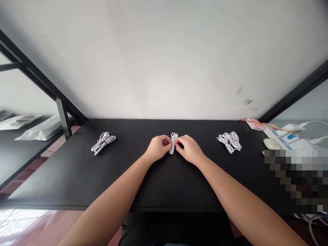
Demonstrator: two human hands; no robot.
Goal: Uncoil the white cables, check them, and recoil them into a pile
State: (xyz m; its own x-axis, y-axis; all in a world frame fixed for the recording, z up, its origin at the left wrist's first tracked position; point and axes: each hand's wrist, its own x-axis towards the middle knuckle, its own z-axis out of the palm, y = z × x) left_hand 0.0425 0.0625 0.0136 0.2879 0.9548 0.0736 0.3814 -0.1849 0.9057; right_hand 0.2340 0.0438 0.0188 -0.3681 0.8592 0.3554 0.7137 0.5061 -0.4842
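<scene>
A coiled white cable [173, 140] lies lengthwise on the black table between my two hands, its middle drawn narrower than its looped ends. My left hand [159, 147] pinches it from the left, with thumb and fingertips at its waist. From the right, my right hand [189, 148] closes thumb and index finger at the same narrow part. Whatever tie sits under the fingertips is too small to make out. Another white cable bundle [103, 142] with a dark tie rests to the left. Further white cable bundles [230, 141] lie together on the right.
The black table [164, 188] meets a pale wall [164, 68] at the back. At its right are a white mouse [272, 144], a power strip [276, 136] with chargers, and a pink-and-white box [255, 124]. Black metal frame bars [63, 118] rise at the left.
</scene>
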